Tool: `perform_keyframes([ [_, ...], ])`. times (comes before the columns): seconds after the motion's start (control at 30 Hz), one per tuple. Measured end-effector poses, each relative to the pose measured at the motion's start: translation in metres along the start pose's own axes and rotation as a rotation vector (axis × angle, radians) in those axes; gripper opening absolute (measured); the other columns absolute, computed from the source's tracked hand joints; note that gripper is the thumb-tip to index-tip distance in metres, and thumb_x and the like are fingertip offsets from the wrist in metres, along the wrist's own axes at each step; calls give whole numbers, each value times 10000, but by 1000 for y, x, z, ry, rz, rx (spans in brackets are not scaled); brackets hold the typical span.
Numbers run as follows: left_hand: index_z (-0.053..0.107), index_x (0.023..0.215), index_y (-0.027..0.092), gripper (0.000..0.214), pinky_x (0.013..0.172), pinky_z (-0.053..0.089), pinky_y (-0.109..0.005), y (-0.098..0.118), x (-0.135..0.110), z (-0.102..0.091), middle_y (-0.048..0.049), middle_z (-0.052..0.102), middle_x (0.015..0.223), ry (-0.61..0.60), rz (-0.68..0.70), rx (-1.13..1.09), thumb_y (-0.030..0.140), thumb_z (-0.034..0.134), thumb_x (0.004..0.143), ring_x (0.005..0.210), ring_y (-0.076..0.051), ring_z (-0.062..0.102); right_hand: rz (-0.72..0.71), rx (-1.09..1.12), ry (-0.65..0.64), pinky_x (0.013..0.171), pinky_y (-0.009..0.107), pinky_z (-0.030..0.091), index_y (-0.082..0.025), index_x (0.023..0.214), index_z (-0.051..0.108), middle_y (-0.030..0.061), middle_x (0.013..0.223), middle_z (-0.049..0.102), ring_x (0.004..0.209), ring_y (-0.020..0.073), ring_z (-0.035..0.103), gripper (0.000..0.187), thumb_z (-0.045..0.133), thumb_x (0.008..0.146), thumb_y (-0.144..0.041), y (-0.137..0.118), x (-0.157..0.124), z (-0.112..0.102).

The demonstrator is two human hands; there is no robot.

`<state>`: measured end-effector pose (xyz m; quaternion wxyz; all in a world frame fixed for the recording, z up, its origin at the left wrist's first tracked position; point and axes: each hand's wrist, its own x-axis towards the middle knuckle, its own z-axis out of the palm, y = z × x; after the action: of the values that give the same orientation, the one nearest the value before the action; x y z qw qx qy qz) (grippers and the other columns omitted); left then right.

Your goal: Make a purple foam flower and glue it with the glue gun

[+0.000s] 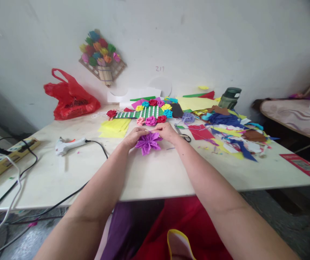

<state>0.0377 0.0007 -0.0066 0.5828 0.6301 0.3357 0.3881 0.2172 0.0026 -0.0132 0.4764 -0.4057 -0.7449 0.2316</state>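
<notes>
A purple paper flower [147, 144] with pointed, folded petals is between my two hands, just above or on the table. My left hand [134, 137] is closed in a pinch at its upper left edge. At the upper right edge my right hand [166, 132] pinches too, thumb and fingers together. The fingertips nearly meet behind the flower and partly hide its far petals. Just beyond my hands lies a green and white woven strip piece [133, 114], with several coloured paper roses around its right part. Scissors [183, 134] lie beside my right hand.
A white glue gun [69, 145] with a black cord lies at left, near a power strip [11, 155]. Yellow sheets [114, 127], a red bag [72, 103], heaped paper scraps [225, 126] and a green bottle [229, 98] stand or lie around. The table's front edge [157, 198] is near my body.
</notes>
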Motion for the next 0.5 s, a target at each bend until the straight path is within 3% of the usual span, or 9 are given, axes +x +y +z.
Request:
perform_keyframes([
  [0.3, 566, 616, 118, 272, 505, 318, -235, -1, 1, -1, 3, 517, 552, 4, 22, 33, 359, 685, 654, 509, -92, 458, 53, 71, 23, 615, 229, 467, -142, 654, 718, 32, 657, 691, 626, 130, 618, 57, 672, 625, -124, -1, 1, 4],
  [0.5, 530, 570, 125, 350, 458, 236, -230, 3, 0, 2, 31, 442, 485, 22, 0, 78, 421, 709, 625, 442, -62, 370, 46, 24, 22, 636, 236, 468, -147, 661, 719, 37, 679, 693, 655, 135, 622, 52, 672, 639, -143, 0, 1, 6],
])
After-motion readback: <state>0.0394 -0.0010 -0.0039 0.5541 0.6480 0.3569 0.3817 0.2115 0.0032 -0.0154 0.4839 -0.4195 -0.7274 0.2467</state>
